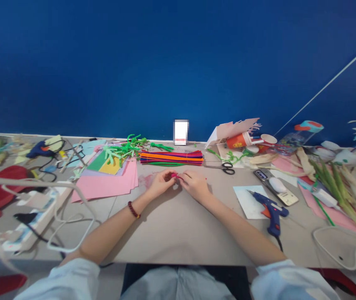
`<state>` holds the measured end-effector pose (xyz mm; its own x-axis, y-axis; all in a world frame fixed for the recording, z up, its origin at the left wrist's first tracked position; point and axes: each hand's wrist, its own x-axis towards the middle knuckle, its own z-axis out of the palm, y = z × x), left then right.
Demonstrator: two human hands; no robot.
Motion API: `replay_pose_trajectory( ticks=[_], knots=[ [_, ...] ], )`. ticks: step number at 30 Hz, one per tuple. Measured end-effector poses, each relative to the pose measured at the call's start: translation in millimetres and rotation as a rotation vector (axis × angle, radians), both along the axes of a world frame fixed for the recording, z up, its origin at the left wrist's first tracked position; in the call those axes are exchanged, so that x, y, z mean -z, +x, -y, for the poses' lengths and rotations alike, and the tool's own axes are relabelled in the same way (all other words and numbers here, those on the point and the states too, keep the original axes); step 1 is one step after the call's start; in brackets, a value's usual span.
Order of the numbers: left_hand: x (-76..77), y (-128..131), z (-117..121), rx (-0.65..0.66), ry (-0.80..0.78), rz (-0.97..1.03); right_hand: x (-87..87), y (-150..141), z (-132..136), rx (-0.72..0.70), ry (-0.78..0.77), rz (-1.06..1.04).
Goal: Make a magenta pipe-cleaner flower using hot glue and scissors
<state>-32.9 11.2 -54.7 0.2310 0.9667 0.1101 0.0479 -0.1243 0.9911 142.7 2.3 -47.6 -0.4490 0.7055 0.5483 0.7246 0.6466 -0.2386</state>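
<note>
My left hand (160, 182) and my right hand (195, 184) meet over the grey table (171, 233), fingers pinched together on a small pink piece (174, 176), probably a pipe cleaner. A dark bead bracelet sits on my left wrist. Just beyond my hands lies a bundle of coloured pipe cleaners (171, 158). Green twisted pipe cleaners (128, 148) lie to its left.
Coloured paper sheets (107, 179) lie left of my hands. Scissors (224, 167), a blue glue gun (271, 210) on white paper, a phone (276, 187) and paper cups (243, 141) are on the right. A power strip with white cables (37, 216) is at left. A blue wall stands behind.
</note>
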Motion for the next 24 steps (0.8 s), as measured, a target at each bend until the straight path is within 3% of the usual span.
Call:
replay_pose_trajectory(
  ticks=[7,24],
  knots=[
    [0.9,0.5,2.8,-0.051,0.119,-0.176,4.0,0.7,-2.1,-0.072,-0.004,-0.004],
    [-9.8,3.0,10.8,-0.116,0.274,-0.322,2.4,-4.1,2.0,0.025,-0.044,-0.09]
  ],
)
